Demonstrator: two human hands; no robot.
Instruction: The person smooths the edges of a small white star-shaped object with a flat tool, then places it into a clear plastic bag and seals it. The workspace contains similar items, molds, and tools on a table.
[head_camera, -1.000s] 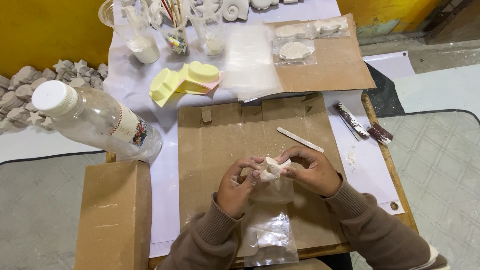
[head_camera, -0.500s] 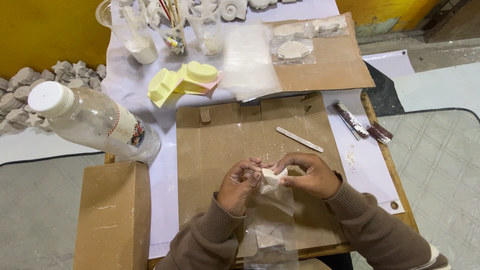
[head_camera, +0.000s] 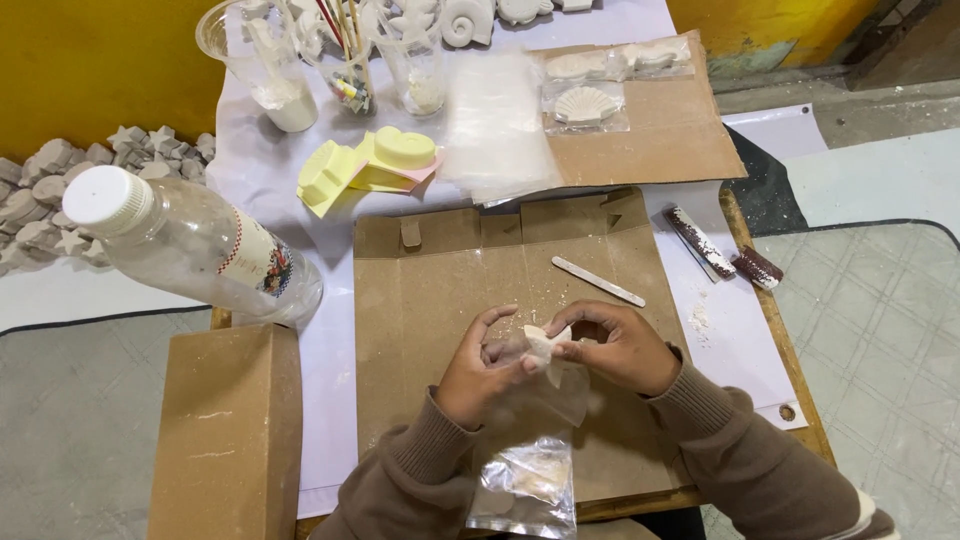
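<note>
Both of my hands meet over a flattened brown cardboard sheet (head_camera: 450, 290). My left hand (head_camera: 480, 372) and my right hand (head_camera: 615, 345) pinch a small white plaster piece (head_camera: 543, 345) between their fingertips. A thin clear plastic bag (head_camera: 565, 395) hangs from the piece, partly hidden by my fingers. Below my wrists lies a crumpled clear bag (head_camera: 525, 480) holding another pale piece. A white flat stick (head_camera: 598, 281) rests on the cardboard just beyond my right hand.
A large clear plastic bottle (head_camera: 195, 245) lies at the left above a brown cardboard box (head_camera: 230, 435). Yellow moulds (head_camera: 365, 165), cups with sticks (head_camera: 345, 70), a stack of clear bags (head_camera: 497, 125), bagged shell casts (head_camera: 588, 105) and two dusty tools (head_camera: 720, 250) lie farther back and right.
My hands have stayed over the cardboard, turning the white piece slightly between the fingertips. The view has shifted a little; the crumpled bag sits in the same place.
</note>
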